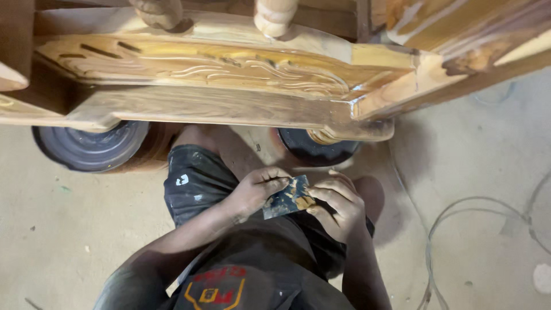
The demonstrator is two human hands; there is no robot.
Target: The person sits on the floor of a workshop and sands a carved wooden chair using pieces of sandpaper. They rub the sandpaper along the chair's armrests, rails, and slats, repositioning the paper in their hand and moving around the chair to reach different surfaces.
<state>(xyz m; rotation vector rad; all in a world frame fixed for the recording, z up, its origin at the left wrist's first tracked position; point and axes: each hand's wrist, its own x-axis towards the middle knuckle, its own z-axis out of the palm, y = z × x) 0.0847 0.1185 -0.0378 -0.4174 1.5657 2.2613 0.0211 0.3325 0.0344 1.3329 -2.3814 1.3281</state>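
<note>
Both hands pinch the dark, yellow-smeared sheet (288, 197): left hand (255, 189) and right hand (338, 204), each grip clenched on it, below the carved wooden frame (218, 74).

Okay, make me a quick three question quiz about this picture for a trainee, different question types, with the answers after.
1. True or false: both hands hold the small stained scraper blade.
2. What lies above the hands? A) carved wooden furniture piece B) a metal ladder C) a glass pane
3. Fill in: a thin looped ____ lies on the floor at the right.

Key: 1 true: left hand and right hand grip it from either side. 2 A. 3 cable.
</note>
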